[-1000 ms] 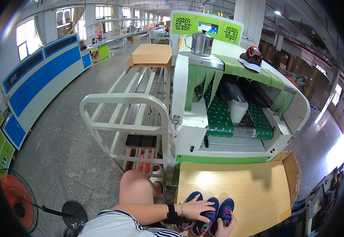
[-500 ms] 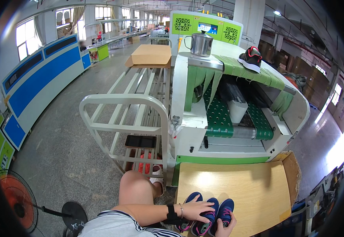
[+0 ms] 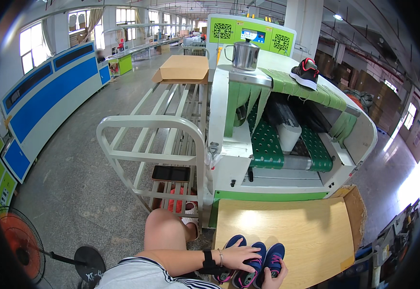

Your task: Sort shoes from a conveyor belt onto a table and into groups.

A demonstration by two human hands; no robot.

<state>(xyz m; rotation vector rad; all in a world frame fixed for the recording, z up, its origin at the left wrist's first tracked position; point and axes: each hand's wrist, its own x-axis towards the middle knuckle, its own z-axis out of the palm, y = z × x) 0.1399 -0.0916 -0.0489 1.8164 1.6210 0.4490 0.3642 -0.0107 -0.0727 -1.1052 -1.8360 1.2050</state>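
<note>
Three navy sneakers with pink laces lie side by side near the front of a wood-topped table (image 3: 292,221), toes pointing away from me. My left hand (image 3: 238,257) reaches over the left sneaker (image 3: 237,239) and rests on the middle sneaker (image 3: 259,249), fingers spread. Its palm hides part of the left one. At the right sneaker (image 3: 274,255), my right hand (image 3: 275,278) has thumb and fingers closed on the lace area and side. A black band and a bracelet circle my left wrist.
Beyond the table stands a conveyor machine (image 3: 311,182) with green perforated belts; a metal mug (image 3: 245,55) and a black sneaker (image 3: 306,74) sit on top. Left of it is a metal rack (image 3: 152,158) bearing a cardboard box (image 3: 183,67) and a phone (image 3: 170,173). A fan (image 3: 21,245) stands lower left.
The view has shifted very slightly. Both hands stay in nearly the same place on the sneakers.
</note>
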